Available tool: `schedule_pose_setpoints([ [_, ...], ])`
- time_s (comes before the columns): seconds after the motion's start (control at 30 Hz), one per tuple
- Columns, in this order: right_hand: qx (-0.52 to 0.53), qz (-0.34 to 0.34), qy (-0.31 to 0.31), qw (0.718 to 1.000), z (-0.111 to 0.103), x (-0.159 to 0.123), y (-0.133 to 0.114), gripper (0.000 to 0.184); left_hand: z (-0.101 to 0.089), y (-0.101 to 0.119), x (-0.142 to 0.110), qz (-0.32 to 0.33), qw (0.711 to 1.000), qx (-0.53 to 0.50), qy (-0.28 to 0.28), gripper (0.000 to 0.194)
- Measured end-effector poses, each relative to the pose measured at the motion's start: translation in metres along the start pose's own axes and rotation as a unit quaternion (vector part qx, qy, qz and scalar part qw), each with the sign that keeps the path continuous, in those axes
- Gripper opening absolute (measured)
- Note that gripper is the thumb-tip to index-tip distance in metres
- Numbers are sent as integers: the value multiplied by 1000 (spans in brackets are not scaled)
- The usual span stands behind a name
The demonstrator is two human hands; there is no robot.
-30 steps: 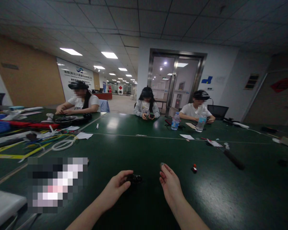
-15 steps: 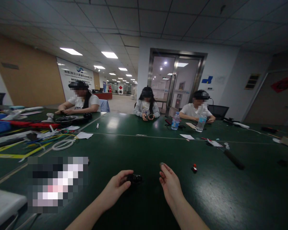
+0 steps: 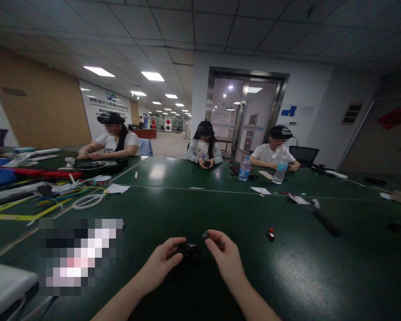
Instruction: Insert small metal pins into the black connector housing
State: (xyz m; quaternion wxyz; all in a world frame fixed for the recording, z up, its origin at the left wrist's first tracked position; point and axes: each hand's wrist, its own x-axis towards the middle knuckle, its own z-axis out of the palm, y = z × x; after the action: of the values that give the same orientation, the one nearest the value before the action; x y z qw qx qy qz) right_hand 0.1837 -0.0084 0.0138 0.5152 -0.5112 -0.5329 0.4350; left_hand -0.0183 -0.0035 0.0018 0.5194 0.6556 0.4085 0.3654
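Observation:
My left hand (image 3: 160, 263) is closed around a small black part (image 3: 188, 249) and holds it low over the green table (image 3: 173, 209). My right hand (image 3: 224, 257) pinches a tiny grey piece (image 3: 205, 234) between thumb and fingertips, just right of and above the black part. The two hands are close together near the table's front edge. What the small pieces are I cannot make out.
A small red item (image 3: 270, 234) lies right of my hands, and a dark cylinder (image 3: 325, 222) lies further right. Cables, a white ring (image 3: 86, 202) and tools crowd the left side. Three people sit across the table, with two water bottles (image 3: 244, 169) near them.
My right hand has moved left with the tiny grey piece, closing in on the black part in my left hand. The left hand has stayed put.

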Motion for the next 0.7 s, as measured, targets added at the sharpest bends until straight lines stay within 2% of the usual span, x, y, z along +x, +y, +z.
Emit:
schedule_pose_setpoints([
  [0.23, -145, -52, -70, 986, 12, -13, -1, 24, 2, 1, 0, 23, 1000, 12, 0, 37],
  [0.43, -177, -47, -102, 978, 15, -19, -7, 20, 2, -3, 0, 31, 999, 27, -1, 34],
  [0.7, -191, -44, -94, 976, 15, -18, -5, 18, 2, -7, 1, 37, 998, 54, -1, 33],
])
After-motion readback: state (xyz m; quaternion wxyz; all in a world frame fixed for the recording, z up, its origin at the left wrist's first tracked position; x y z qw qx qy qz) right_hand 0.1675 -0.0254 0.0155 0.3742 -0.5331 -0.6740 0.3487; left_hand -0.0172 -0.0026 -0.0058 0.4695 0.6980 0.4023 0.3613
